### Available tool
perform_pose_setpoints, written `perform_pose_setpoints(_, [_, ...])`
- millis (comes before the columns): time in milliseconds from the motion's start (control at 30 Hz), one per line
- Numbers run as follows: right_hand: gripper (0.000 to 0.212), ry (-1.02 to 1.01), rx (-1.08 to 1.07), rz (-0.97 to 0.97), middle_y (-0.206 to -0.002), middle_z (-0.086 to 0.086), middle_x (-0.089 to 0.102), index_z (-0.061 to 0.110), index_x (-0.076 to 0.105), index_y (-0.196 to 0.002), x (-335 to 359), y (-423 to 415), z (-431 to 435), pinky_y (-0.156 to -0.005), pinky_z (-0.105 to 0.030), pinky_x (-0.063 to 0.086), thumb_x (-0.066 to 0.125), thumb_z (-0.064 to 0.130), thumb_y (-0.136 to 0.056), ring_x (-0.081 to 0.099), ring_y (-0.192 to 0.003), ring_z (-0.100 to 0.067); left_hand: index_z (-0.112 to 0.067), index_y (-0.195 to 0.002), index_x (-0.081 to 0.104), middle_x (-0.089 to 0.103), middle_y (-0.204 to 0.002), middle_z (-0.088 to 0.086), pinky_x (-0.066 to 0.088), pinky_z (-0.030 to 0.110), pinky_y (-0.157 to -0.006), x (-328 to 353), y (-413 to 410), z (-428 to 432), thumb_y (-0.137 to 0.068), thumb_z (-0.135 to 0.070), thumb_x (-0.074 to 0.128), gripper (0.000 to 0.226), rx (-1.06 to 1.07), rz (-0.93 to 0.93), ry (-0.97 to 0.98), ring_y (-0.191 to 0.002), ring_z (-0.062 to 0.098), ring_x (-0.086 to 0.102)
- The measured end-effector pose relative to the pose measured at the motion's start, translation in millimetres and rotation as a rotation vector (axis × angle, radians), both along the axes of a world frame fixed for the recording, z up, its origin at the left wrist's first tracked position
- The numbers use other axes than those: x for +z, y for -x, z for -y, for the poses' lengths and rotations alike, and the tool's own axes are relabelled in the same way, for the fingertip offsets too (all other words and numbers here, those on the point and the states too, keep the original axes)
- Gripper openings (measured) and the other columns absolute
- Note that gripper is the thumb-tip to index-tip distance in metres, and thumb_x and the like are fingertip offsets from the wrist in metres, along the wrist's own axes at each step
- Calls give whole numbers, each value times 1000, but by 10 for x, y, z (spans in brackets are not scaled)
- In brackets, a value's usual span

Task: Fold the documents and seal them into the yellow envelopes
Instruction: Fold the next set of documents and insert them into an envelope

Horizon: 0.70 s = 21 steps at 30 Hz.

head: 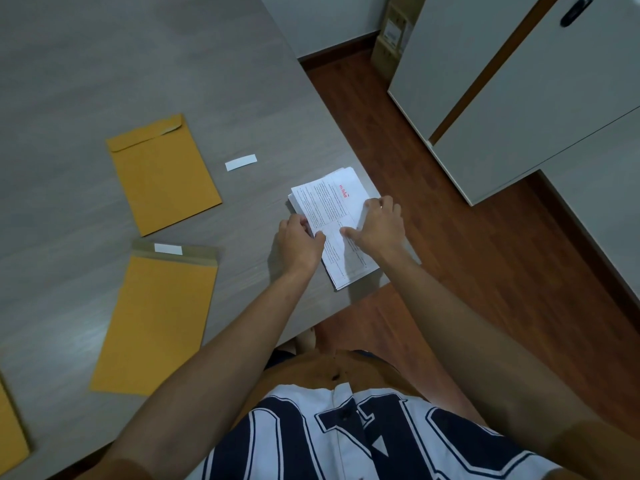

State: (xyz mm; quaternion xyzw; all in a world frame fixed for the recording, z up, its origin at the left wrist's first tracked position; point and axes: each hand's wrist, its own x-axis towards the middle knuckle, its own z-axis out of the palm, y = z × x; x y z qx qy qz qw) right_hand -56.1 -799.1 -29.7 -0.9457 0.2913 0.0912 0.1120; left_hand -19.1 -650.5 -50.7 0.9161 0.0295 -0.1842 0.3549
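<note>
A stack of white printed documents [332, 206] lies at the right corner of the grey table [104, 64]. My left hand [299, 245] pinches the stack's left edge, fingers curled on the top sheet. My right hand [379, 226] presses on the stack's right side, thumb and fingers on the paper. One yellow envelope [162, 174] lies with its flap shut further left. A second yellow envelope [156, 320] lies nearer me with its flap open and a white strip [168, 249] on it. A third yellow envelope [10, 431] shows at the left edge.
A loose white peel strip [241, 163] lies on the table between the far envelope and the documents. Beyond the table's right edge are wooden floor [450, 254], white cabinets [502, 81] and a cardboard box [393, 32] against the wall.
</note>
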Motion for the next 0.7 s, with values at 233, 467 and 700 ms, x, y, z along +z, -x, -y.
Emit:
perform_pose_setpoints(233, [78, 12, 11, 8, -137, -8, 45, 14, 44, -134, -12, 16, -17, -100, -33, 39, 66, 64, -78, 44, -122, -23, -39, -101, 57, 60, -102, -12, 60, 37, -66, -14, 65, -39, -84, -41, 72, 23, -24, 33, -24, -83, 13, 67])
perform_pose_setpoints(467, [78, 24, 10, -11, -139, -8, 44, 16, 42, -136, 1, 12, -28, -101, -33, 38, 65, 65, -79, 43, -123, -23, -33, -105, 59, 53, -107, -7, 60, 38, -71, -13, 54, -20, -82, -43, 72, 28, -13, 47, -58, -89, 14, 63])
perform_pose_setpoints(700, [77, 20, 9, -23, -140, -8, 43, 15, 42, -135, 9, 2, -30, -102, -33, 38, 64, 64, -80, 43, -123, -23, -31, -99, 62, 55, -104, -4, 58, 36, -75, -20, -27, 4, -81, -38, 72, 22, 21, -30, 31, -90, 16, 63])
